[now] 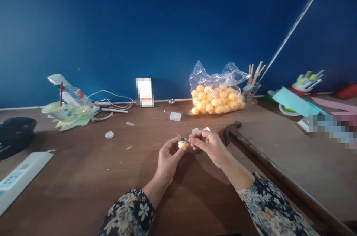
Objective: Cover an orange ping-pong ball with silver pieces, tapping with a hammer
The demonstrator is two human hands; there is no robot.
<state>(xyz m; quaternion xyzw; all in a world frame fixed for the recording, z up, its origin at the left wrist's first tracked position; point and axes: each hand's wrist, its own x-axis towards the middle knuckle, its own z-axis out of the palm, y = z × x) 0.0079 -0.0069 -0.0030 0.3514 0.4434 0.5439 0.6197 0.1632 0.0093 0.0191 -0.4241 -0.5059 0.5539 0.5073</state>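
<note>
My left hand (169,158) is closed around a small yellow ball (183,143) with dark patches on it, held just above the brown table (83,176). My right hand (208,144) has its fingertips pinched against the right side of the same ball. Both hands hover at the middle of the table. Behind them stands a clear plastic bag (217,89) full of several plain yellow balls. Two small white scraps (200,129) lie on the table just beyond my fingers.
A wooden cane (267,163) lies diagonally on the right. A white power strip (19,178) sits at the left edge, a paper cup (57,111) and a bottle (74,96) back left. A white eraser block (175,116), a bottle cap (109,135) and pen holders (305,83) are nearby.
</note>
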